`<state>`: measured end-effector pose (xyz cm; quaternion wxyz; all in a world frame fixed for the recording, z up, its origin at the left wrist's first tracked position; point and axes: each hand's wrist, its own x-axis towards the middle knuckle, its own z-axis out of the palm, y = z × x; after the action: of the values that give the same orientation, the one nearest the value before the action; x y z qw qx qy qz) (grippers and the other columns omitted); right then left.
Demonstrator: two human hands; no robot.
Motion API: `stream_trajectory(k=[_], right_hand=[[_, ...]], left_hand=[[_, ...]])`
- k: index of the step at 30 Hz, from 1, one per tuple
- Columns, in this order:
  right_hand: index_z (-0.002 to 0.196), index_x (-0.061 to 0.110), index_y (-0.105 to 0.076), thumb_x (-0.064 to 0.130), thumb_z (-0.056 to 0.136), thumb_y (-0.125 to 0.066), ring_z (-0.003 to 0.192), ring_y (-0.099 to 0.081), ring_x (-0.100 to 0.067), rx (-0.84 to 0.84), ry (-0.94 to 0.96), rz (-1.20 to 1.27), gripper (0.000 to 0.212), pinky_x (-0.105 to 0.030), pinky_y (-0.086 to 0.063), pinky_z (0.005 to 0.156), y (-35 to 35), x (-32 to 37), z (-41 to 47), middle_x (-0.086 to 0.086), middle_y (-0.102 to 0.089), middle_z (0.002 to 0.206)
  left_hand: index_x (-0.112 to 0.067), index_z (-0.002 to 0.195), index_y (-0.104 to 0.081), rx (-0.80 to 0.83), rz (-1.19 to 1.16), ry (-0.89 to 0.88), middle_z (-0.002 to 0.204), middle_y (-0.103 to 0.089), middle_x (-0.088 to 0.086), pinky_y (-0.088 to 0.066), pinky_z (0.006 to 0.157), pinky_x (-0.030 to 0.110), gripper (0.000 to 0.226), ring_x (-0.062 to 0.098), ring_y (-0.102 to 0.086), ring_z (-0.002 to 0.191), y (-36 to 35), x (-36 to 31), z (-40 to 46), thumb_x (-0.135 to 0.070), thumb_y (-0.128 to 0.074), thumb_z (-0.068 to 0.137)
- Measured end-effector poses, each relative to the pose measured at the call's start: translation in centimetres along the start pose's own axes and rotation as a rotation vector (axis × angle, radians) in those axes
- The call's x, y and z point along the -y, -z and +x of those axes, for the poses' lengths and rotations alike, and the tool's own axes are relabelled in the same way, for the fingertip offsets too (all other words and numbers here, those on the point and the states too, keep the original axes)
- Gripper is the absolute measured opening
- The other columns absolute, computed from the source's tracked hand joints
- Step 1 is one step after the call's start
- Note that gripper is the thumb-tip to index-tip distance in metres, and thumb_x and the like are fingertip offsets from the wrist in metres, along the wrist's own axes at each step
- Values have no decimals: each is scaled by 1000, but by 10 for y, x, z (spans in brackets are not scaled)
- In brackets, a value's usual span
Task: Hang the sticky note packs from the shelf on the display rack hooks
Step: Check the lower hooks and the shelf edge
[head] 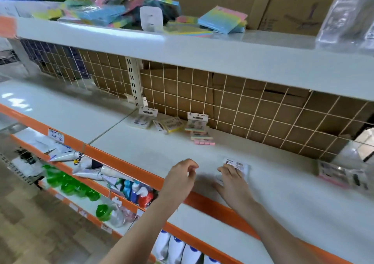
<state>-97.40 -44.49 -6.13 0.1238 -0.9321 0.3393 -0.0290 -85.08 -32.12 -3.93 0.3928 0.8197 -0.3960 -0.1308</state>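
Your right hand [232,179]: fingers flat on a sticky note pack [238,167], long axis running away from you. Your left hand [181,177]: loosely curled, empty, hovering beside it over the shelf [303,193].

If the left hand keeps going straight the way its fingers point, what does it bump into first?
Probably the pastel sticky note packs lying near the wire grid back. The left hand hovers with curled fingers over bare shelf, aimed up and slightly right. Depth is unclear, so it might pass beside them and reach the grid.
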Motion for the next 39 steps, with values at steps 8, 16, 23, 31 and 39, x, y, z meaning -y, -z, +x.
stream_trajectory(k=[8, 16, 23, 31, 39], right_hand=[[137, 17, -44, 24, 94, -50, 137, -35, -14, -88, 63, 19, 45, -23, -25, 108, -1, -6, 33, 1, -41, 147], [131, 18, -53, 24, 92, -50, 127, -46, -19, -175, -52, 28, 40, -28, -39, 99, -6, 0, 60, 0, -54, 137], [113, 16, -61, 28, 92, -46, 114, -55, -25, -235, -166, 2, 28, -31, -41, 91, -3, 14, 82, -3, -63, 120], [118, 14, -60, 22, 91, -49, 122, -44, -30, -179, -221, -13, 30, -37, -43, 89, -1, 16, 97, -4, -56, 128], [112, 3, -60, 14, 83, -58, 105, -55, -43, -232, -237, -89, 32, -46, -49, 79, -7, 26, 96, -21, -57, 115]], left_hand=[[-16, 106, -64, -25, 66, -28, 109, -66, 1, -47, 90, 35, 24, 17, -57, 106, -1, 5, 50, -6, -49, 90], [-8, 120, -59, -23, 90, -106, 121, -60, 13, -44, 94, 40, 28, 31, -54, 114, -17, 3, 107, -8, -51, 92], [-7, 138, -40, -15, 480, -220, 142, -42, 17, -30, 107, 34, 43, 30, -36, 133, -24, 13, 163, -21, -44, 97], [-11, 146, -27, 71, 749, -251, 142, -38, 10, -36, 98, 40, 57, 29, -34, 133, -23, 30, 178, -34, -44, 97], [-14, 128, -47, 7, 756, -299, 130, -47, 8, -42, 91, 42, 36, 32, -50, 115, -11, 43, 154, -24, -53, 93]])
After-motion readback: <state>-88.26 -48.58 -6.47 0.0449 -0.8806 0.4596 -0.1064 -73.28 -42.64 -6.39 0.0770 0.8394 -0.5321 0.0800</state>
